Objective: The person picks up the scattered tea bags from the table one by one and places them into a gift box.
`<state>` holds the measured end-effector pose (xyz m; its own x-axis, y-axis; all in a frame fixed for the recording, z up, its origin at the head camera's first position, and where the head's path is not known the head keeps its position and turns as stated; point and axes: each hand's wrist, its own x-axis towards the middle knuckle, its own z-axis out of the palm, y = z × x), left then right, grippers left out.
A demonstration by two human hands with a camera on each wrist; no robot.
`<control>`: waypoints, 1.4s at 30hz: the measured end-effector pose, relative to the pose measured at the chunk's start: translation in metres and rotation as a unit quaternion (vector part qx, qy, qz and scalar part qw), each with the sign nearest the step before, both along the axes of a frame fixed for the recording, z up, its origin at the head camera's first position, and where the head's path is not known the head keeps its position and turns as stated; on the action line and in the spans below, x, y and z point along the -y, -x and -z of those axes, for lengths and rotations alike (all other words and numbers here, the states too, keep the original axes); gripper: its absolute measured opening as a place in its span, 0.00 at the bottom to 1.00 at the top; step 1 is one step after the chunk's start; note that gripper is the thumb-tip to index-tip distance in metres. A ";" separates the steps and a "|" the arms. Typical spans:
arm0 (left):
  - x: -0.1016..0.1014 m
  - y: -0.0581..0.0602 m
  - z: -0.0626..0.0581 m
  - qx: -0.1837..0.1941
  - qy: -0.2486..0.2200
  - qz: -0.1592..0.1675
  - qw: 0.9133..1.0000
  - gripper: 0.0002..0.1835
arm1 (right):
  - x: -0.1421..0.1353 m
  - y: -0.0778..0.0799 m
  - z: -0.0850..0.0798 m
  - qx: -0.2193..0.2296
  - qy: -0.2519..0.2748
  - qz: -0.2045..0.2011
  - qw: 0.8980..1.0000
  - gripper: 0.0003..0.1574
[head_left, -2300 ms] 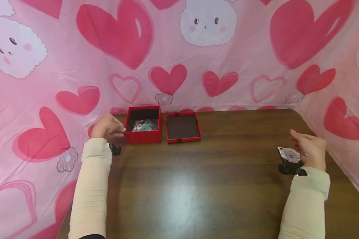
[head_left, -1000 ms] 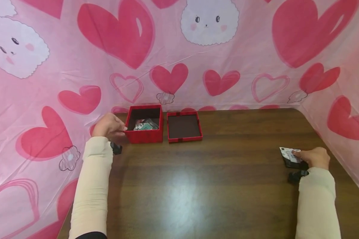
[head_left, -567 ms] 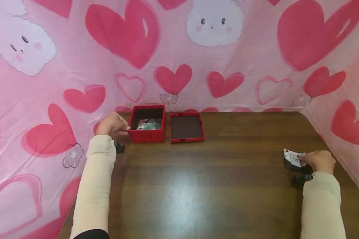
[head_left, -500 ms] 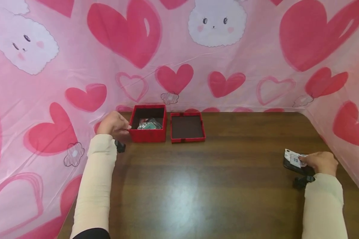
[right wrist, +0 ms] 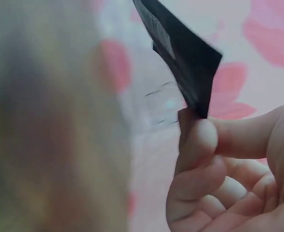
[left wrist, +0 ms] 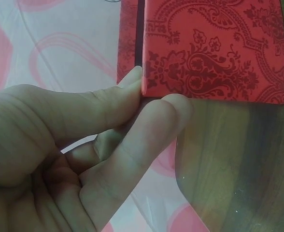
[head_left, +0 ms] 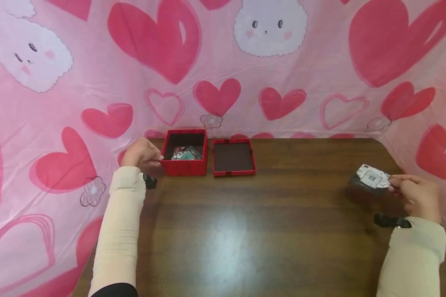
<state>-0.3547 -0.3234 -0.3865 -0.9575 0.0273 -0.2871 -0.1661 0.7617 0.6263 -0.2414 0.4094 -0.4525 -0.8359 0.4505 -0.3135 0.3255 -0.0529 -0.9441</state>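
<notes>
At the left in the head view, my left hand (head_left: 140, 153) holds the near left corner of a red box (head_left: 186, 168) standing without its lid. Up close in the left wrist view, the thumb (left wrist: 98, 108) and fingers pinch the patterned box wall (left wrist: 214, 53) near its edge. On the right side, my right hand (head_left: 420, 196) pinches one edge of a small flat packet (head_left: 372, 178), white and silver with a dark lower part. The packet's black back (right wrist: 192, 58) shows tilted in the right wrist view, above thumb and forefinger. It appears raised off the table.
Beside the box lies its red lid (head_left: 233, 173), dark inside facing up. Several small packets (head_left: 187, 155) lie inside the box. The brown wooden table (head_left: 282, 231) is bounded at the back and sides by a pink heart-printed cloth (head_left: 304, 66).
My right hand came down onto the packet, took hold of it and has lifted it, moving rightward. My left hand stays on the box. The head view has shifted slightly.
</notes>
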 end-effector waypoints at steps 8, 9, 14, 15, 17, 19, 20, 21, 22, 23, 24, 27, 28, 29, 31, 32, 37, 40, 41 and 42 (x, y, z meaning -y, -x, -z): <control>0.007 -0.002 0.001 -0.013 0.027 0.005 1.000 0.13 | 0.027 0.013 -0.031 -0.076 0.085 0.041 0.993 0.14; 0.006 -0.002 0.001 -0.016 0.029 0.008 0.999 0.14 | 0.031 0.014 -0.031 -0.080 0.094 0.039 0.992 0.13; 0.006 -0.002 0.002 0.004 0.004 -0.007 1.000 0.16 | 0.055 0.023 -0.035 -0.085 0.109 0.028 0.990 0.12; 0.006 -0.002 0.002 0.009 0.000 -0.012 1.000 0.15 | 0.061 0.026 -0.036 -0.084 0.106 0.025 0.990 0.12; 0.007 -0.002 0.001 0.015 -0.005 -0.019 1.000 0.15 | 0.074 0.032 -0.038 -0.088 0.098 0.016 0.991 0.13; 0.007 -0.002 0.001 0.017 -0.008 -0.021 1.000 0.14 | 0.086 0.038 -0.041 -0.095 0.094 0.010 0.991 0.14; 0.008 -0.002 0.001 0.014 -0.002 -0.017 1.000 0.14 | 0.092 0.041 -0.042 -0.098 0.092 0.008 0.991 0.15; 0.008 -0.002 0.001 0.013 0.000 -0.013 1.000 0.14 | 0.097 0.043 -0.043 -0.103 0.091 0.007 0.990 0.16; 0.009 -0.002 0.000 0.011 0.004 -0.006 1.000 0.14 | 0.103 0.046 -0.044 -0.109 0.089 0.006 0.990 0.16; 0.009 -0.002 0.000 0.010 0.010 -0.003 1.000 0.14 | 0.109 0.049 -0.044 -0.115 0.086 0.002 0.990 0.17; 0.009 -0.002 0.000 0.006 0.020 0.005 1.000 0.14 | 0.116 0.052 -0.044 -0.120 0.086 -0.006 0.989 0.17; 0.010 -0.003 -0.001 -0.002 0.034 0.014 0.999 0.13 | 0.138 0.063 -0.045 -0.136 0.073 -0.031 0.988 0.16; 0.010 -0.002 -0.001 -0.009 0.044 0.021 0.999 0.12 | 0.145 0.066 -0.046 -0.141 0.066 -0.039 0.987 0.16; 0.009 -0.002 0.000 -0.011 0.039 0.018 0.999 0.12 | 0.150 0.068 -0.047 -0.144 0.057 -0.045 0.987 0.15; 0.007 -0.002 0.000 -0.013 0.034 0.019 0.999 0.12 | 0.160 0.072 -0.049 -0.151 0.041 -0.052 0.986 0.15; 0.006 -0.002 0.000 -0.017 0.040 0.023 0.999 0.12 | 0.164 0.074 -0.050 -0.153 0.037 -0.054 0.986 0.15; 0.004 0.000 0.001 -0.017 0.036 0.019 0.999 0.12 | 0.186 0.082 -0.053 -0.152 0.042 -0.075 0.985 0.13; 0.001 0.002 0.002 -0.016 0.027 0.012 0.999 0.11 | 0.199 0.088 -0.053 -0.153 0.044 -0.088 0.983 0.13; 0.000 0.002 0.002 -0.013 0.021 0.009 1.000 0.11 | 0.203 0.090 -0.052 -0.154 0.049 -0.092 0.982 0.14; 0.000 0.003 0.002 -0.007 0.011 0.005 1.000 0.11 | 0.207 0.092 -0.052 -0.156 0.050 -0.095 0.982 0.14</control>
